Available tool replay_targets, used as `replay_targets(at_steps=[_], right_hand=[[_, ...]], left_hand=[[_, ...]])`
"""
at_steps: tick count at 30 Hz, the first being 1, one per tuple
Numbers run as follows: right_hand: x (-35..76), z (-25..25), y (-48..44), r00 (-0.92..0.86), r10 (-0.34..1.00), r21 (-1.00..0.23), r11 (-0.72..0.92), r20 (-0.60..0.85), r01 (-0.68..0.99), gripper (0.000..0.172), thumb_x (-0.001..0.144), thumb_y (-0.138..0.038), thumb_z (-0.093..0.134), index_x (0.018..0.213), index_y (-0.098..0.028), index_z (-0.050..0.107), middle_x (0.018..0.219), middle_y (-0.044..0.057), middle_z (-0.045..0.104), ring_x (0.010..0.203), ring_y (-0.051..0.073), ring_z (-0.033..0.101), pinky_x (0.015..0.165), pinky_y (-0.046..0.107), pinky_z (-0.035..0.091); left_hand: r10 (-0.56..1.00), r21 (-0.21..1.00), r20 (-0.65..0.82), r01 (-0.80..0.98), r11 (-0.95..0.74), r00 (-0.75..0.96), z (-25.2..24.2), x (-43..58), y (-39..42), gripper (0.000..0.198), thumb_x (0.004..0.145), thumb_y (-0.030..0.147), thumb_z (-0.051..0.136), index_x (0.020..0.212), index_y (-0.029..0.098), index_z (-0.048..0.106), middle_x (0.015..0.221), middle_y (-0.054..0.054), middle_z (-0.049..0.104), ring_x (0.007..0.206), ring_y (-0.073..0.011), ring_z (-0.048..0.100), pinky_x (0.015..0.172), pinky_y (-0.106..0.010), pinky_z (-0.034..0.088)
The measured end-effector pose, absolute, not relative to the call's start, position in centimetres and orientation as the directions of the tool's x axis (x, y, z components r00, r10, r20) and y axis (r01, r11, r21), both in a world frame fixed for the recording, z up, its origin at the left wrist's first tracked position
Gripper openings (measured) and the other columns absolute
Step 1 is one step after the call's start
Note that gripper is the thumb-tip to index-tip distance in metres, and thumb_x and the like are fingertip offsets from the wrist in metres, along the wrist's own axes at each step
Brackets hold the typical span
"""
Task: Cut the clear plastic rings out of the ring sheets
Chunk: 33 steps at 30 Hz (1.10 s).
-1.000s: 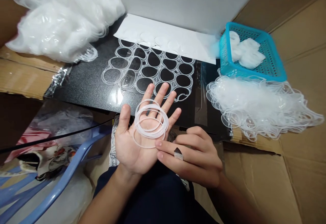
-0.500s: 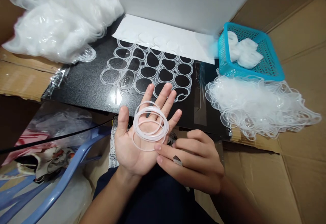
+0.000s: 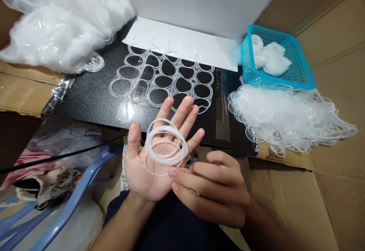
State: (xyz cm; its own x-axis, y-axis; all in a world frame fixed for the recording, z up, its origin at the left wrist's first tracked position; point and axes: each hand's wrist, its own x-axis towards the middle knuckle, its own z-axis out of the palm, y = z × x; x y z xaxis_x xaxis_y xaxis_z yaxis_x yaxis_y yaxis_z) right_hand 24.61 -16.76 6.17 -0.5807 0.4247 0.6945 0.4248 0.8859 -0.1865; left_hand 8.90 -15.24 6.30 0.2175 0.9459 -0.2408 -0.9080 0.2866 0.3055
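My left hand [image 3: 151, 167] is held palm up with its fingers spread. Several thin, clear plastic rings [image 3: 164, 161] lie in a loose, overlapping bunch across its palm and fingers. From the right, my right hand [image 3: 212, 190] reaches in with its fingers curled, the fingertips at the lower edge of the lowest ring. A small metallic piece [image 3: 194, 191] shows on one of its fingers; whether it is worn or held I cannot tell. Beyond the hands, a sheet of joined clear rings [image 3: 173, 83] lies flat on the black tabletop [image 3: 91, 91].
White paper [image 3: 182, 40] overlaps the sheet's back edge. A blue basket [image 3: 285, 80] holds several white bundles at the right. Loose rings [image 3: 288, 118] are piled before it. A large heap of clear plastic [image 3: 57, 34] sits at the left, above a blue chair [image 3: 76, 190].
Both hands have shifted slightly down and left in the view, along with the rings. The right fingertips stay at the lowest ring's edge, and the rings have tilted a little.
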Motion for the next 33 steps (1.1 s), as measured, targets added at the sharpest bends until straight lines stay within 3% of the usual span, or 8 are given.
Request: replay_targets(at_steps=[9,14,16,19,24,28,33], right_hand=[[24.8,5.9,-16.4,-0.562,0.470,-0.232,0.866,0.681,0.444,0.017,0.095,-0.014,0.069,0.087,-0.026,0.077,0.107,-0.008,0.082,0.085,0.009,0.066,0.070,0.031,0.048],[24.6,7.0,-12.8,-0.377,0.662,-0.513,0.745,0.648,0.425,0.017,0.100,-0.018,0.065,0.108,-0.028,0.076,0.100,0.000,0.082,0.086,0.015,0.071,0.077,0.034,0.054],[24.6,8.0,-11.2,-0.322,0.715,-0.560,0.692,0.621,0.455,0.016,0.101,-0.023,0.066,0.111,-0.029,0.076,0.103,0.002,0.081,0.089,0.018,0.072,0.080,0.036,0.056],[24.6,8.7,-10.0,-0.335,0.690,-0.519,0.712,0.642,0.473,0.017,0.102,-0.028,0.064,0.115,-0.030,0.076,0.104,0.003,0.079,0.096,0.021,0.072,0.084,0.039,0.055],[24.6,6.9,-12.1,-0.534,0.569,-0.473,0.821,0.625,0.320,0.018,0.101,-0.019,0.063,0.114,-0.024,0.074,0.096,0.001,0.080,0.094,0.020,0.069,0.082,0.038,0.050],[24.8,5.4,-14.1,-0.577,0.606,-0.476,0.792,0.547,0.382,0.017,0.097,-0.012,0.065,0.109,-0.019,0.073,0.096,0.004,0.081,0.089,0.019,0.066,0.076,0.036,0.046],[24.9,6.1,-14.3,-0.532,0.661,-0.470,0.750,0.529,0.464,0.014,0.098,-0.017,0.067,0.110,-0.021,0.073,0.095,0.003,0.081,0.088,0.019,0.068,0.078,0.035,0.044]], left_hand=[[0.922,0.268,-0.323,-0.914,0.306,0.214,6.7,9.0,-14.8,0.054,0.108,0.058,0.030,0.144,0.033,0.061,0.154,-0.006,0.059,0.155,-0.0316,0.040,0.117,-0.055,0.047],[0.847,0.222,-0.500,-0.919,0.325,0.179,6.4,9.9,-13.8,0.044,0.110,0.039,0.033,0.132,0.019,0.065,0.138,-0.014,0.070,0.136,-0.0293,0.063,0.112,-0.046,0.053],[0.810,0.203,-0.567,-0.928,0.312,0.148,6.5,10.2,-13.6,0.040,0.110,0.034,0.033,0.130,0.017,0.064,0.129,-0.015,0.074,0.126,-0.0276,0.070,0.109,-0.046,0.055],[0.785,0.192,-0.605,-0.933,0.306,0.133,6.8,10.4,-13.5,0.037,0.110,0.032,0.035,0.134,0.019,0.061,0.125,-0.014,0.075,0.118,-0.0267,0.073,0.108,-0.048,0.056],[0.764,0.160,-0.626,-0.933,0.322,0.156,7.4,9.5,-14.0,0.044,0.111,0.039,0.032,0.135,0.016,0.061,0.131,-0.016,0.073,0.124,-0.0301,0.071,0.111,-0.050,0.053],[0.779,0.124,-0.599,-0.940,0.318,0.185,7.4,9.0,-14.3,0.047,0.110,0.043,0.032,0.135,0.015,0.061,0.135,-0.016,0.071,0.129,-0.0325,0.068,0.114,-0.052,0.050],[0.789,0.130,-0.580,-0.934,0.334,0.202,7.3,9.2,-14.2,0.051,0.110,0.043,0.030,0.140,0.014,0.058,0.138,-0.017,0.070,0.131,-0.0304,0.066,0.115,-0.048,0.049]])
